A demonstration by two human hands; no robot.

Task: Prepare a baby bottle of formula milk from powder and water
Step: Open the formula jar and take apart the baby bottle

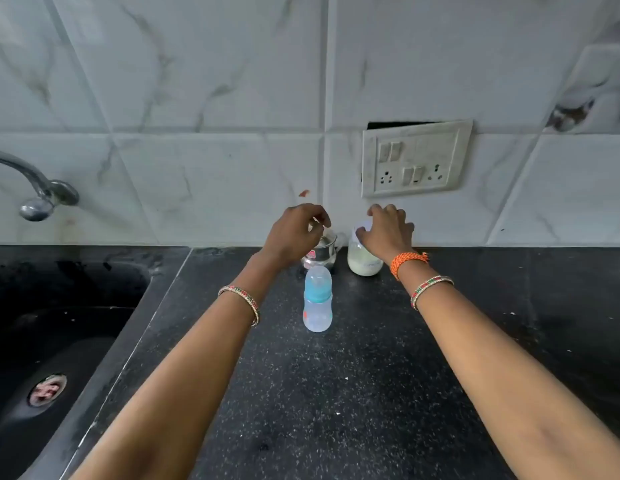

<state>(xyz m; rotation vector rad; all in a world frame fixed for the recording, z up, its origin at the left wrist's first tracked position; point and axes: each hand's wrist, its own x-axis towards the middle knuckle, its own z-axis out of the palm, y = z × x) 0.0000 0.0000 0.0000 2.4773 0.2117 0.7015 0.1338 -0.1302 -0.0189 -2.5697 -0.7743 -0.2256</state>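
Note:
A clear baby bottle point(317, 299) with a blue collar and a see-through cap stands upright on the black counter point(336, 393), between my forearms. Behind it by the wall a small steel cup point(320, 253) stands. My left hand point(294, 233) hovers over the cup with fingers curled and apart, holding nothing. Right of the cup is a clear jar of pale powder point(364, 261) with a white lid. My right hand point(384, 230) lies over the top of the jar, fingers around the lid.
A black sink point(59, 341) with a drain fills the left side, and a metal tap point(34, 188) juts from the tiled wall above it. A white switch and socket plate point(414, 159) is on the wall above the jar.

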